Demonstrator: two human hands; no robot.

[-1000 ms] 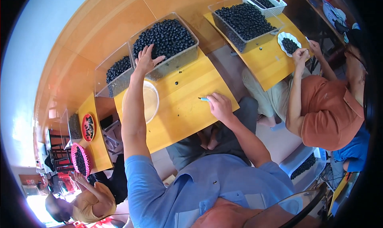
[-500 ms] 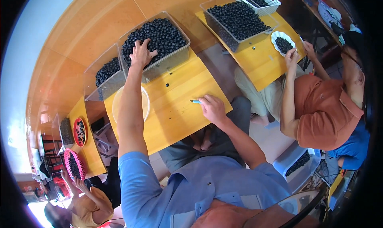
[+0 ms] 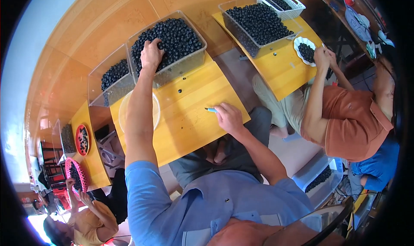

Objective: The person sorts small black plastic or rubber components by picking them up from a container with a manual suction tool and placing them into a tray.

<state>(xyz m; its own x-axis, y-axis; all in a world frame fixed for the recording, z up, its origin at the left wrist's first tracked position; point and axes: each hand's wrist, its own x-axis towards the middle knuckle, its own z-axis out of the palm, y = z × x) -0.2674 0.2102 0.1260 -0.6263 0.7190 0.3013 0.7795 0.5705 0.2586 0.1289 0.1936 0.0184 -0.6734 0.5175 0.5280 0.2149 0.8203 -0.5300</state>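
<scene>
the person's left hand (image 3: pixel 152 56) is among the dark round fruits (image 3: pixel 179 35) heaped in the clear bin (image 3: pixel 183 66), its grip half curled, though whether it holds any cannot be told. the right hand (image 3: pixel 230 118) has its grip closed around a small blue-handled tool (image 3: pixel 211 110), seemingly to leave the tip free. the bin sits far across the worktop (image 3: pixel 202 127), apparently leaving room nearer the body.

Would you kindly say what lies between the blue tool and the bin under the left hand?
In the head view, a dark berry and a smaller bit lie on the tabletop between the blue tool and the bin.
</scene>
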